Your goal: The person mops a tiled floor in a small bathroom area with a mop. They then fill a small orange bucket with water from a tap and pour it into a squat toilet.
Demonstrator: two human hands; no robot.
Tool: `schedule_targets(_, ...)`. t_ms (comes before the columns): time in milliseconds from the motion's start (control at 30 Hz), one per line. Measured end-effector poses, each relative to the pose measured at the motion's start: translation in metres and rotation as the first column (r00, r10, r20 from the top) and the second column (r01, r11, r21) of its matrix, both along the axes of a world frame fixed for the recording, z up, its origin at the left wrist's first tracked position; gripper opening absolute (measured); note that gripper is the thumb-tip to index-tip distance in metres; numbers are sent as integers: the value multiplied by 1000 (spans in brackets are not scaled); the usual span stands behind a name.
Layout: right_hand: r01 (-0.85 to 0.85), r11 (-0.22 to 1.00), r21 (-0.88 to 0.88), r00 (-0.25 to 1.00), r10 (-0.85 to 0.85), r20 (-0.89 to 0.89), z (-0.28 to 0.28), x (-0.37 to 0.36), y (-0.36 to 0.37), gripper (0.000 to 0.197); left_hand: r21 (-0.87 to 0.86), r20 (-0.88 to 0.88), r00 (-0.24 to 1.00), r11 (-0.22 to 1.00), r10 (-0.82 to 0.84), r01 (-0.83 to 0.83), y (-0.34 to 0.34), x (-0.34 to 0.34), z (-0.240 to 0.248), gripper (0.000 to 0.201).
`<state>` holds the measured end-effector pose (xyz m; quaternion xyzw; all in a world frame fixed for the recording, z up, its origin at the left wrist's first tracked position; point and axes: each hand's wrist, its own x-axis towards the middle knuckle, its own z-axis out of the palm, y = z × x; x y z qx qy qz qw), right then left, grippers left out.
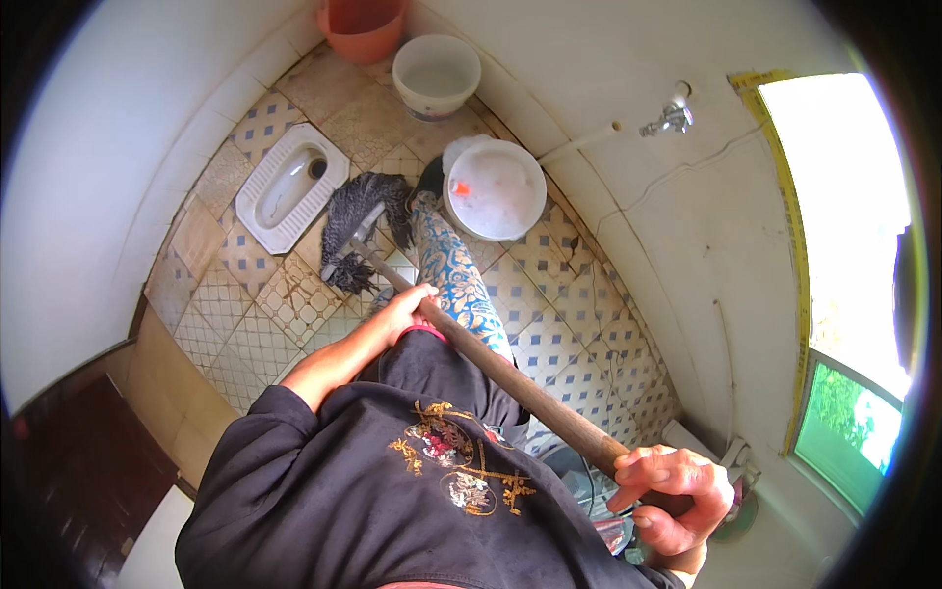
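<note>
A mop with a long wooden handle (530,393) runs slantwise across my body. My left hand (407,306) is closed round the lower part of the handle, and my right hand (677,496) grips its top end at the lower right. The dark grey stringy mop head (358,211) lies on the tiled floor, between the white squat toilet (291,188) and my leg in a blue patterned legging. Right of that leg stands a white bucket (530,211) with foamy water and a small orange-red thing in it.
Behind stand another white bucket (437,83) and an orange bucket (363,34) against the wall. A metal tap (672,116) juts from the right wall, above a short pipe stub. A thin cable crosses the floor at right. A dark red door or panel (83,471) is at lower left.
</note>
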<state>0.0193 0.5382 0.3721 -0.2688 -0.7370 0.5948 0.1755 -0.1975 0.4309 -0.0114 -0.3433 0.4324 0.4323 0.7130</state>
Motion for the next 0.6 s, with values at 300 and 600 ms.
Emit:
schedule_targets(300, 22, 992, -125, 999, -26, -28, 2, -3, 9, 23, 109, -96, 990, 990, 104, -93, 3, 4, 3, 12)
schedule_targets(600, -7, 997, -76, 1000, 8, 2, -2, -4, 9, 30, 23, -55, 984, 985, 172, -171, 5, 7, -10, 13)
